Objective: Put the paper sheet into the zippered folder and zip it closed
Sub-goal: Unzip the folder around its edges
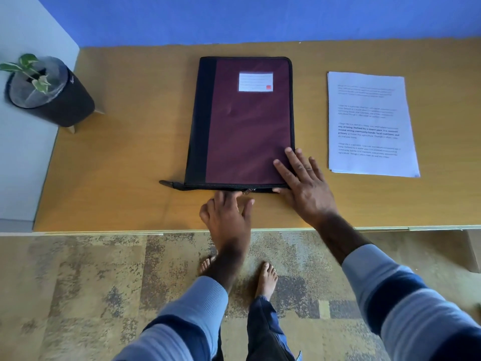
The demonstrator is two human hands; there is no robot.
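Pressing flat with straight, spread fingers, the right hand (304, 178) pins the near right corner of the maroon fabric zippered folder with a black spine (244, 121) on the tan wooden table (117, 152). The left hand (226, 217), fingers loose and holding nothing, reaches just below the small metal zipper pull (246, 192). The white printed paper sheet (369, 123) lies apart on the right, not yet inside. A shallow pinch may slip off the tiny pull, and a hard tug may skid the folder if the pinning pressure eases.

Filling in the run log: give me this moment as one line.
left hand: at zipper pull, grip unclear | right hand: flat on folder corner | paper sheet: on table right of folder
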